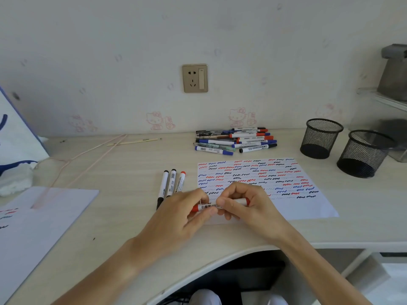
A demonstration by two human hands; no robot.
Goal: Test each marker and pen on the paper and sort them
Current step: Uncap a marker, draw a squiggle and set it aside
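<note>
Near the desk's [123,216] front edge, both hands grip 1 red-capped white marker [217,205]: left hand [182,214], right hand [244,203], likely uncapping it over the scribbled paper [308,203].

A gold-framed wall socket [195,78] with a switch sits on the pale wallpaper [110,40], which carries faint pink cartoon-cat prints [237,117] low down near the bench [123,168]. A thin pink cord [88,158] trails across the bench's left part, and a flat wooden stick [133,142] lies near the wall. At the left edge stands a white bag with blue trim [15,137], something white and fluffy [15,180] beside it. A grey metal object [394,71] rests on a shelf [383,99] at the right.
</note>
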